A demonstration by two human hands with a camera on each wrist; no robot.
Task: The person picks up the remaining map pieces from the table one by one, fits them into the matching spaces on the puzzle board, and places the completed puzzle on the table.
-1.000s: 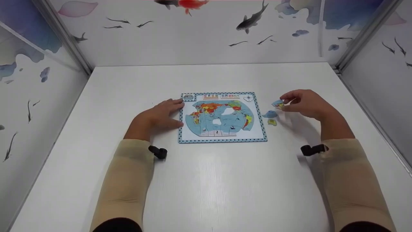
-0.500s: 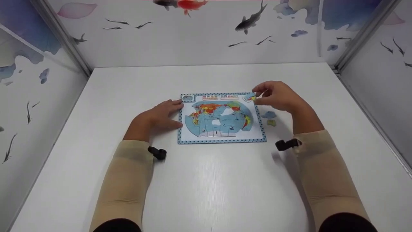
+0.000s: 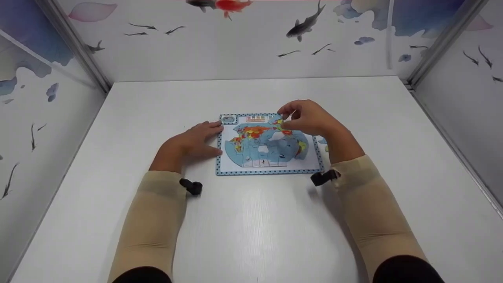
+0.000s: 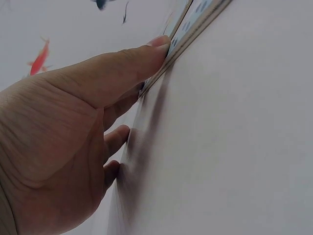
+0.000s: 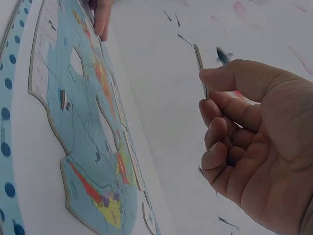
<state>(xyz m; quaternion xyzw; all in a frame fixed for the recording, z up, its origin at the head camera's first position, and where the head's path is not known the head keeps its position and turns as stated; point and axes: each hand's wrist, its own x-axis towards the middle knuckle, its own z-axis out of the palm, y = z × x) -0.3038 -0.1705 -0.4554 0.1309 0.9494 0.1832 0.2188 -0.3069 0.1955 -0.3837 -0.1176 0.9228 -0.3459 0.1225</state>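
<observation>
A world-map puzzle board (image 3: 232,165) with a dotted blue border lies flat on the table. My right hand (image 3: 310,118) pinches a blue and yellow puzzle piece (image 3: 276,119) between thumb and fingers, above the board's upper right part. The right wrist view shows that piece edge-on (image 5: 198,56), raised over the map. White gaps show in the map's middle and upper right. My left hand (image 3: 192,139) rests at the board's left side, fingers spread; in the left wrist view its thumb (image 4: 157,44) touches the board's edge.
Right of the board, loose puzzle pieces (image 3: 322,140) are partly hidden behind my right wrist. White panels (image 3: 235,47) painted with fish enclose the table (image 3: 251,220) at the back and sides. A small black device (image 3: 191,186) sits at each wrist.
My right hand has carried the pinched puzzle piece leftward from beside the loose pieces to over the map's upper right. My left hand has stayed at the board's left edge.
</observation>
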